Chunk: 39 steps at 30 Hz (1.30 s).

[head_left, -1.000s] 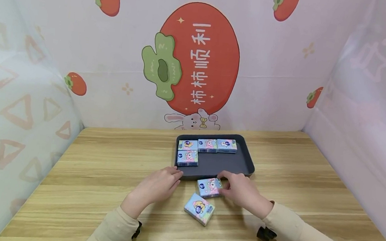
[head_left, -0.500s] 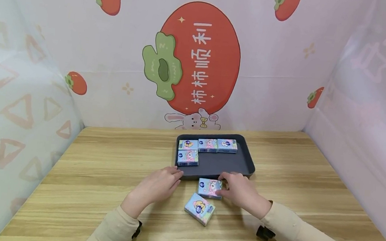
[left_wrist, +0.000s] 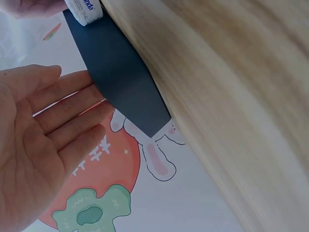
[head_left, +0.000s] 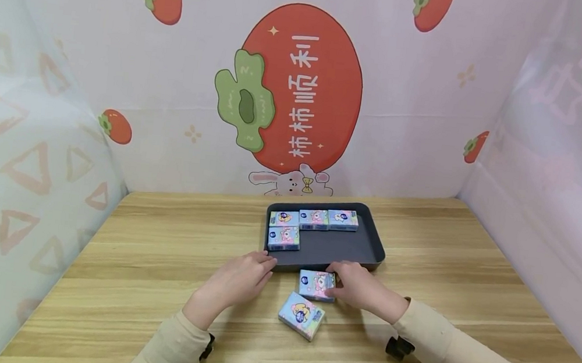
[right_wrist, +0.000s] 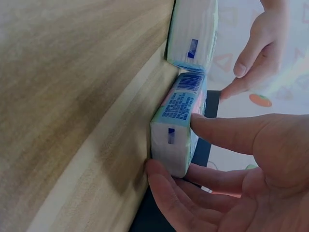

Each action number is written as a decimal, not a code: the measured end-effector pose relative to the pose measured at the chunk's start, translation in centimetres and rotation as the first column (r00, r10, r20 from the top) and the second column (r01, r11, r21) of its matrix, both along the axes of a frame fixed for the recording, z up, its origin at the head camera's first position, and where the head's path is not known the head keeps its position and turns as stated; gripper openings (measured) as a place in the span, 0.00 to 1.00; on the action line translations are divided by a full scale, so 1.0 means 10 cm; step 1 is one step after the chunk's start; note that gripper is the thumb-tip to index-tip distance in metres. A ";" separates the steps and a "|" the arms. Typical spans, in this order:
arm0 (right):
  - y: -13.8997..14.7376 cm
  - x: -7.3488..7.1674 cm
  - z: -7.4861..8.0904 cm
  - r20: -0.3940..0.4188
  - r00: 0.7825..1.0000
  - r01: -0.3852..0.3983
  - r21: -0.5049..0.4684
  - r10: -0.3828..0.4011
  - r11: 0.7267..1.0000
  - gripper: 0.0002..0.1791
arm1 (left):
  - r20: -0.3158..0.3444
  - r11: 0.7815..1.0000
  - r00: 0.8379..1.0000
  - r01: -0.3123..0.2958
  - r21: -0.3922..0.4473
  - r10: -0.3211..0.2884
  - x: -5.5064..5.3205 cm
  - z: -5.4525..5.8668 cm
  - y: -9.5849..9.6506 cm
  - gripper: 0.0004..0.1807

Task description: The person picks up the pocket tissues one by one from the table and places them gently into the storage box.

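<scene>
Blue is the pack [head_left: 312, 284] in the lower middle of the frame, on or just over the table [head_left: 159, 233], right below the tray [head_left: 339, 250]. The right hand [head_left: 360, 286] pinches its right end, thumb and bent fingers close around it. The left hand [head_left: 242, 276] holds nothing; its fingers are nearly straight, tips at the tray's lower left edge.

I think the pack could slip or twist, because only one end is pinched. Lifted too low, it could hit the tray's edge. It might also knock the loose pack [head_left: 301, 316] just below it. A hard push from the left hand could tip the tray.

I count six packs: four packs [head_left: 283, 237] in the tray, two outside. There's one tray and two hands.
</scene>
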State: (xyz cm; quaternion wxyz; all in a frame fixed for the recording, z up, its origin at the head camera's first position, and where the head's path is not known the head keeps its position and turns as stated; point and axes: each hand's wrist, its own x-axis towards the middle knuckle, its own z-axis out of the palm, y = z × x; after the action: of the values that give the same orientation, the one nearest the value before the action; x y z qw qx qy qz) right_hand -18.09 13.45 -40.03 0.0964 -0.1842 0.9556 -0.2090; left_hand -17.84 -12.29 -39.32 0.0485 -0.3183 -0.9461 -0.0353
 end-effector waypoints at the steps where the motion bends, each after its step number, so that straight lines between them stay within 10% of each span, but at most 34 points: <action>1: 0.00 0.00 0.00 0.004 1.000 -0.003 0.005 0.003 1.000 0.22 | 0.001 1.000 1.000 0.001 0.002 -0.001 0.00 0.00 0.00 0.16; 39: 0.06 0.03 -0.02 -0.029 0.999 -0.015 -0.053 0.013 0.999 0.20 | 0.001 1.000 1.000 0.005 0.010 -0.005 0.00 0.00 0.00 0.16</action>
State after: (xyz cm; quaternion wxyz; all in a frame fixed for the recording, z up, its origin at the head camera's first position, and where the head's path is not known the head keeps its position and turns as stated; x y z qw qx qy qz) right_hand -17.82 14.07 -40.22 0.0793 -0.1963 0.9497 -0.2308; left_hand -17.82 -12.29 -39.35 0.0494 -0.3203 -0.9452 -0.0403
